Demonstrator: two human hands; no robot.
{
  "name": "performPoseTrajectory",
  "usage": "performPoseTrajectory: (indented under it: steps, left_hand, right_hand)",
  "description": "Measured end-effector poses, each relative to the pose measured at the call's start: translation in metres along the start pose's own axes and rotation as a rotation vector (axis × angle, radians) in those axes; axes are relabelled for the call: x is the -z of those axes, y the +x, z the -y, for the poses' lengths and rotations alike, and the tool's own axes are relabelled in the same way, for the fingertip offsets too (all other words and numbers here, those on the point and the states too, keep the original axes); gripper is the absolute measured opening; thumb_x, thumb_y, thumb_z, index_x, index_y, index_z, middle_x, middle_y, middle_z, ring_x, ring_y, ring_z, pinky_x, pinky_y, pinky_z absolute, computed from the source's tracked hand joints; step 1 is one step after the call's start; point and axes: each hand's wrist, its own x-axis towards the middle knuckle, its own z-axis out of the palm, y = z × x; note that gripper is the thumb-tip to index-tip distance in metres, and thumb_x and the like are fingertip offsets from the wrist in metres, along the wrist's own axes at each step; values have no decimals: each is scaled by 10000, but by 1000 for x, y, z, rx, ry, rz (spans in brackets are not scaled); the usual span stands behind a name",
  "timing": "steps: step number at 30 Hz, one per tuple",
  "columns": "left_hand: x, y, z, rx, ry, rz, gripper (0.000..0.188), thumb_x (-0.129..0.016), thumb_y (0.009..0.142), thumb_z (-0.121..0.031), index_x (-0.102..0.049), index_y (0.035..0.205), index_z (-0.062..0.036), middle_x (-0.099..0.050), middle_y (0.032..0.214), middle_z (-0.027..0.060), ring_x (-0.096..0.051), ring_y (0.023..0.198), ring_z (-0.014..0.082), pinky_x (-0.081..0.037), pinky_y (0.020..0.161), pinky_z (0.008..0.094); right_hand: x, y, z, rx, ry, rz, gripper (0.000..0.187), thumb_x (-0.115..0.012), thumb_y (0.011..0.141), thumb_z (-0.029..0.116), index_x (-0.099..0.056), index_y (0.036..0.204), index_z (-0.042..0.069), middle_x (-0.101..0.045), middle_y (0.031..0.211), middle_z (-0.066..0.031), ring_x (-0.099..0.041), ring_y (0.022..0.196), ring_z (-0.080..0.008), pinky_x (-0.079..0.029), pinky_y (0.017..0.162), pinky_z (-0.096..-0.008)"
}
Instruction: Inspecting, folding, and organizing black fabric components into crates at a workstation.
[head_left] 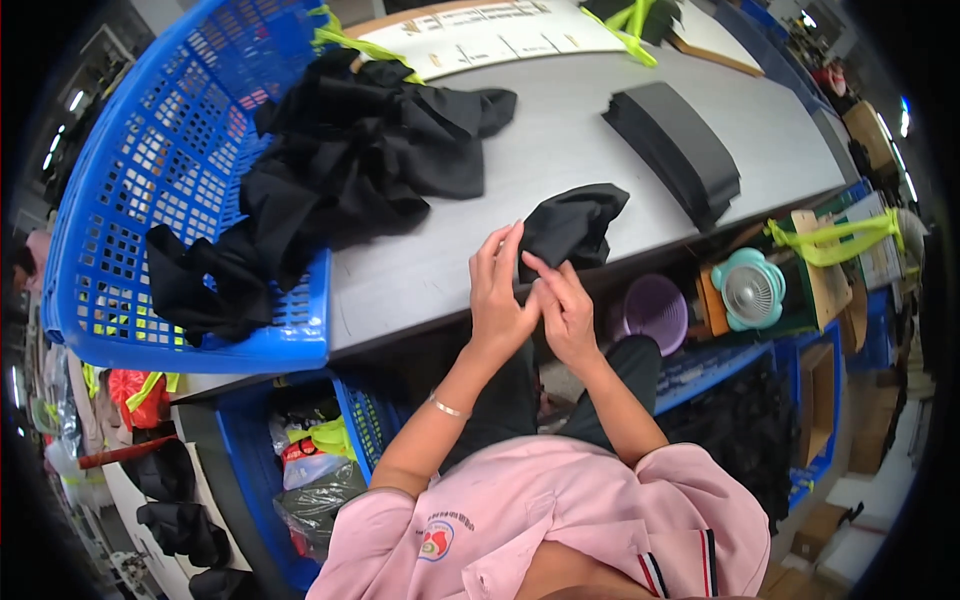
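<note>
A small black fabric piece stands puffed and folded at the table's front edge, between my two hands. My left hand has its fingers along the piece's left side. My right hand pinches its lower edge, thumb and forefinger close to the left thumb. The fingertips are partly hidden by the cloth. To the left lies a loose heap of black fabric pieces, spilling out of a blue plastic basket. A neat stack of curved black pieces lies farther right on the grey table.
Below the table's right side are a purple basket and a teal fan. A blue crate with plastic bags stands at lower left. White marked boards and neon-yellow strips lie along the table's far side.
</note>
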Motion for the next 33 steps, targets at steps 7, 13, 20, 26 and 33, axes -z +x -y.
performPoseTrajectory:
  steps: [7,13,20,26,33]
  left_hand:
    - [-33,-25,-32,51,-187,-89,548,-612,628,164,-722,1104,-85,-665,956,77,-629,880,271,-522,765,341]
    - [-35,-45,-70,-249,-33,169,415,-642,638,116,-734,1007,-51,-648,891,72,-628,776,273,-530,687,365]
    - [-35,-66,-89,-280,-20,346,257,-696,709,33,-723,946,-65,-650,812,61,-644,735,241,-525,634,344]
    - [-38,-83,-104,-295,-75,365,100,-765,769,-68,-700,838,-36,-635,746,65,-622,671,243,-489,583,331]
    - [-31,-115,-127,-258,-432,645,83,-716,848,-73,-681,853,3,-659,798,81,-629,729,219,-497,652,318]
  right_hand:
    - [36,-74,14,-12,85,-281,189,-525,982,18,-627,1135,-27,-625,979,-114,-611,858,-208,-486,794,-282]
    - [60,-65,-16,285,-410,-265,169,-622,808,0,-632,978,5,-679,916,-165,-663,799,-375,-523,660,-408]
    - [84,-81,-42,23,16,-68,167,-706,784,63,-620,922,25,-649,833,-128,-666,804,-259,-521,670,-372]
    - [82,-109,-38,-555,1379,81,267,-718,837,58,-628,1089,54,-651,1056,-49,-653,933,-180,-563,782,-319]
    - [53,-21,-42,-462,1254,-560,295,-648,934,126,-615,1211,28,-658,1100,-88,-651,989,-188,-544,858,-304]
